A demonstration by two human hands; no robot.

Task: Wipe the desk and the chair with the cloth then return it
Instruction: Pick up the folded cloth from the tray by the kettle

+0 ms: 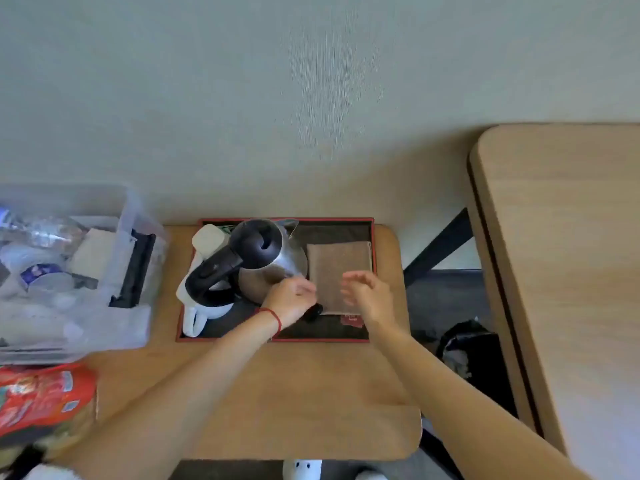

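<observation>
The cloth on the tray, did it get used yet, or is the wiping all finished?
Can't tell. The cloth lies folded flat in the tray beside the kettle. Both hands, left and right, hover open over it, holding nothing. No wiping shows.

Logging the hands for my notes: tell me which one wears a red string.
The left hand, next to the kettle, has the red string around its wrist; the right hand has a bare wrist.

Hotel-like room; kettle (268,261) on tray (277,339); wooden desk (311,393).
</observation>
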